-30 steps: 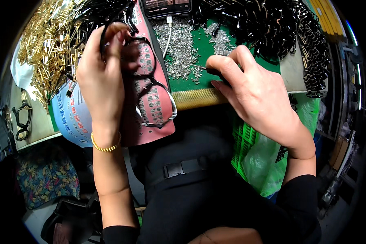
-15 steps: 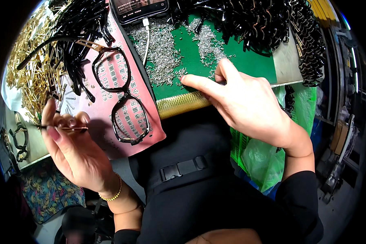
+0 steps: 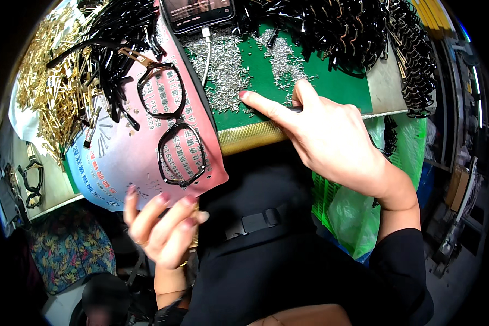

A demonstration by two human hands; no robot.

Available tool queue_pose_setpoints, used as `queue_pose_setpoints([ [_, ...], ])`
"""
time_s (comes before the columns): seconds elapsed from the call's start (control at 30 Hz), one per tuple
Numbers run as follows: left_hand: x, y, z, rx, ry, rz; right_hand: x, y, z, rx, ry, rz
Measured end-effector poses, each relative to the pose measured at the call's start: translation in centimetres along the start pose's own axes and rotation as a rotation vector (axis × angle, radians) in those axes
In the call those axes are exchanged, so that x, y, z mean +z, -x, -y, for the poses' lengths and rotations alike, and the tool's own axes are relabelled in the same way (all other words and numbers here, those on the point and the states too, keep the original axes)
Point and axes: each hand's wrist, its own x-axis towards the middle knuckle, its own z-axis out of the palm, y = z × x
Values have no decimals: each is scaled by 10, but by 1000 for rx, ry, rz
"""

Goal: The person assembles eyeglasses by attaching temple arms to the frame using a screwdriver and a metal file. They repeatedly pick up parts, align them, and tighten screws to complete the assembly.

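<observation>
My right hand [image 3: 331,138] is palm down over the front of the green work mat [image 3: 337,87]. Its index finger stretches to the edge of a pile of tiny silver screws [image 3: 225,70]; the other fingers curl under, partly hidden. My left hand [image 3: 165,231], slightly blurred, is in front of the pink and blue printed sheet [image 3: 125,168]. Its fingers bend toward the thumb around what looks like a thin gold-coloured strip [image 3: 195,236], mostly hidden. An eyeglass frame [image 3: 180,122] with black rims lies on the sheet, one temple [image 3: 84,48] attached at its far end.
Loose gold-coloured metal strips [image 3: 46,81] heap at the far left, beside black temples [image 3: 125,27]. More black pieces [image 3: 331,32] cover the back right. A phone [image 3: 198,13] trails a white cable [image 3: 207,54]. Another frame [image 3: 32,182] lies left; a green crate [image 3: 407,146] stands right.
My left hand has moved right and toward me, away from the gold-coloured strips. The right index finger has shifted slightly at the screw pile's edge. The view has shifted a little.
</observation>
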Motion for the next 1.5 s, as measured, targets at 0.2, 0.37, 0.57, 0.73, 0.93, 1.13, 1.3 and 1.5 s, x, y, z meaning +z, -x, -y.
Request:
queue_pose_setpoints([
  [0.2,26,-14,22,-139,176,3,-13,-2,13,-178,-364,-93],
  [0.37,21,-22,36,-187,353,102,-6,-25,25,-400,-278,-47],
  [0.57,25,-23,35,-262,476,-25,7,-31,19,-474,-277,-32],
  [0.73,19,-30,30,-197,334,92,6,-31,19,-451,-300,-2],
  [0.93,23,-29,30,-218,296,18,8,-34,20,-460,-340,-5],
  [1.13,20,-32,31,-193,219,135,10,-36,19,-458,-356,-22],
  [1.3,16,-41,34,-245,223,187,9,-39,16,-468,-410,-5],
  [1.5,14,-32,38,-174,239,172,6,-39,17,-475,-409,18],
])
